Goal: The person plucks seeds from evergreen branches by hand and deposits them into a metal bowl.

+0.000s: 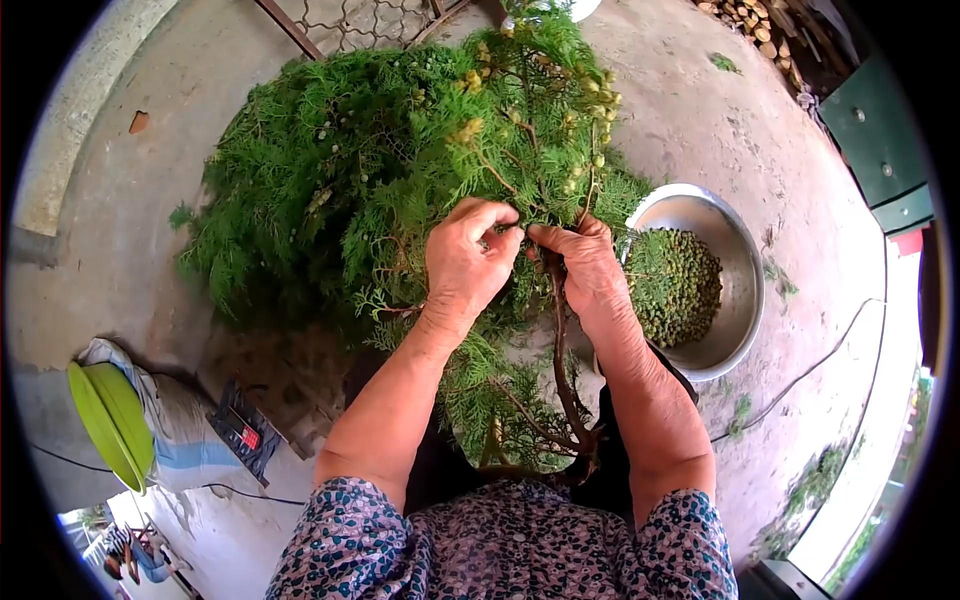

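A leafy evergreen branch (561,350) with flat, scaly sprays and pale green cones lies across my lap, its brown stem running up between my arms. My left hand (468,252) is closed in a pinch among the sprays; whatever sits between thumb and forefinger is too small to make out. Close beside it, my right hand (588,262) grips a thin twig of the branch, thumb pointing toward the left fingertips. Just right of that hand stands a metal basin (746,285) holding many small green cones (690,290). A green spray hangs over the basin's left side.
A big heap of cut evergreen branches (300,180) covers the floor ahead and left. At lower left are a lime-green basin (108,425), a pale sack (185,440) and a dark crate (245,430). A cable (800,375) crosses the floor at right; firewood (755,30) is stacked top right.
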Tool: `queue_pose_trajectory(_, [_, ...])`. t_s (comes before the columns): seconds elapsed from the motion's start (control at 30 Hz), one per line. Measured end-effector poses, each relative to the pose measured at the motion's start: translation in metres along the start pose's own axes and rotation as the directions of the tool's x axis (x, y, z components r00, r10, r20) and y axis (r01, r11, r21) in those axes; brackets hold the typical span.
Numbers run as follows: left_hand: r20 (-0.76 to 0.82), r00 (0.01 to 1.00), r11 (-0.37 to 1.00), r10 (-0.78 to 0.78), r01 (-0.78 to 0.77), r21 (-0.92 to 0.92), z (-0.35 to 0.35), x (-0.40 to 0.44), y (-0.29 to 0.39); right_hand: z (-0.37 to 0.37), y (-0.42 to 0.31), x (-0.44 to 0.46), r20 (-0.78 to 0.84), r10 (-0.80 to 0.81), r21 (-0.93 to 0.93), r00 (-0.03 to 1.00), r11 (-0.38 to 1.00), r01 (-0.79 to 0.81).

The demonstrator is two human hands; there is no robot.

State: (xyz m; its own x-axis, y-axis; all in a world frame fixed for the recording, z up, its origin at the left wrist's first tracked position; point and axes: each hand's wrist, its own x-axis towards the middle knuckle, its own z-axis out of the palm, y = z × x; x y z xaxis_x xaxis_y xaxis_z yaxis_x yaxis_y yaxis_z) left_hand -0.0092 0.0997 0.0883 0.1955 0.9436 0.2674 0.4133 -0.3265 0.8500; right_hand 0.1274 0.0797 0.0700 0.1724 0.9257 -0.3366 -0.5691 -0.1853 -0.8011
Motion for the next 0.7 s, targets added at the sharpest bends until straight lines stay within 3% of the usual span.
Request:
queue_pose_trajectory(0.13, [0.022,0.998,0.996,-0.066,0.067,-0.063,0.001,0.004,-0.003,-0.001,0.002,-0.001,0.072,-0.02,0.012,0.997,1.0,0.019])
queue_pose_trajectory(0.2, [0.145,0.988,0.996,-0.048,0.059,-0.071,-0.004,0.006,-0.004,0.0,0.003,-0.002,0.059,-0.004,0.065,0.998,0.998,0.0])
queue_pose_trajectory(0.37, [0.209,0.973,0.991,-0.095,0.112,-0.072,0.0,0.006,-0.009,0.009,0.002,-0.006,-0.009,-0.012,0.066,1.0,0.998,0.013])
queue_pose_trajectory(0.57, [0.175,0.984,0.998,0.044,-0.037,-0.047,0.001,0.005,-0.014,0.004,0.001,-0.004,-0.016,-0.006,0.021,1.0,1.0,0.006])
queue_pose_trajectory(0.7, [0.166,0.986,0.993,-0.005,0.024,-0.113,0.003,0.004,-0.019,0.008,-0.001,-0.002,-0.05,-0.008,0.007,0.999,1.0,0.008])
